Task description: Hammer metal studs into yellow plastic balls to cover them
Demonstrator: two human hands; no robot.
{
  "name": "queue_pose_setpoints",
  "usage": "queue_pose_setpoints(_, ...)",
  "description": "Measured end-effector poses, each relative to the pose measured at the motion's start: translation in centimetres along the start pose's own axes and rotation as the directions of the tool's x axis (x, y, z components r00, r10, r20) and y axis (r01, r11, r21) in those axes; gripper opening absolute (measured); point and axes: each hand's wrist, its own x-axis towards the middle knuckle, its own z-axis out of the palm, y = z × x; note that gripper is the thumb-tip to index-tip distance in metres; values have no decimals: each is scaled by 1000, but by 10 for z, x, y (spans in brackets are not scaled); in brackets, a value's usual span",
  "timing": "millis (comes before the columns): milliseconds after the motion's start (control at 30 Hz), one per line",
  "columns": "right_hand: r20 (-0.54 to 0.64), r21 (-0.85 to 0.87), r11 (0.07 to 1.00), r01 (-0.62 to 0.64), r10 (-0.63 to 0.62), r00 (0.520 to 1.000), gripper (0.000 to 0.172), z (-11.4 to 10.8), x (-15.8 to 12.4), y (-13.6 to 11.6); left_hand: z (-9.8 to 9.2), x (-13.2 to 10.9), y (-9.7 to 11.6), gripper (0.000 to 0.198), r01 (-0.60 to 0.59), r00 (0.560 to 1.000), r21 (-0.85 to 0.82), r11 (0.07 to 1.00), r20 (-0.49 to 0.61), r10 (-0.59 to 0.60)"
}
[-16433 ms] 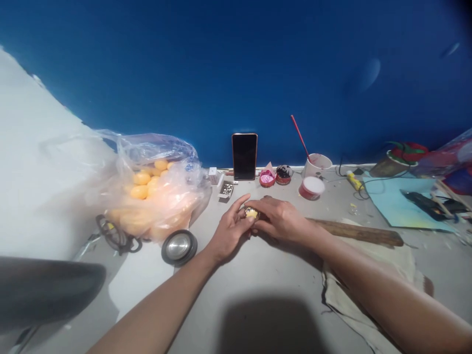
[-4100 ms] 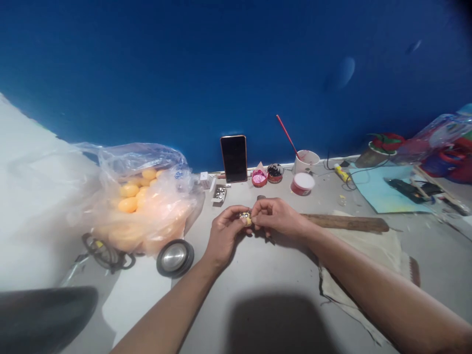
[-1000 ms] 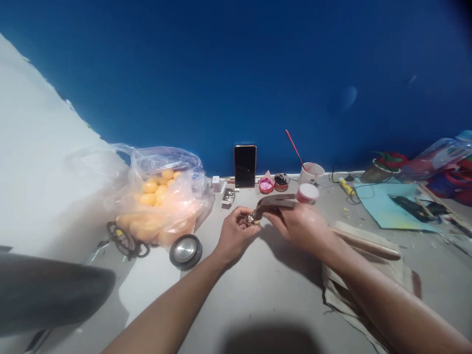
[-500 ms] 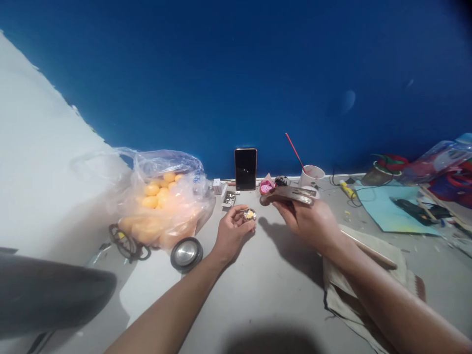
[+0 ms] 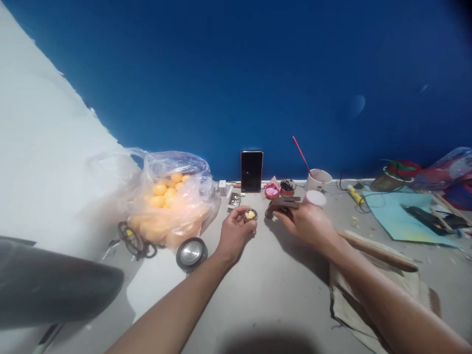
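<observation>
Grey tabletop [image 5: 258, 275] between hammer [image 5: 282, 202] and small piece [image 5: 250, 215]

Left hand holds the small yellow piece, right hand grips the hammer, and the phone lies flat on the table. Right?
Not quite. The head view shows the phone standing upright against the blue wall, not flat. The left hand does hold the yellow piece and the right hand the hammer.
</observation>
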Motion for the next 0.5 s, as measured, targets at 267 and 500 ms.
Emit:
queue_pose_setpoints(267, -348, 126, 971, 202, -147, 926, 36, -14, -12, -13, 0, -5, -3, 46, -52, 998, 173, 984, 42, 45)
queue_pose_setpoints(500, -305, 87, 978, 190, -155, 940, 34, -19, -12, -16, 2, -8, 0, 39, -73, 996, 240, 968, 68, 58)
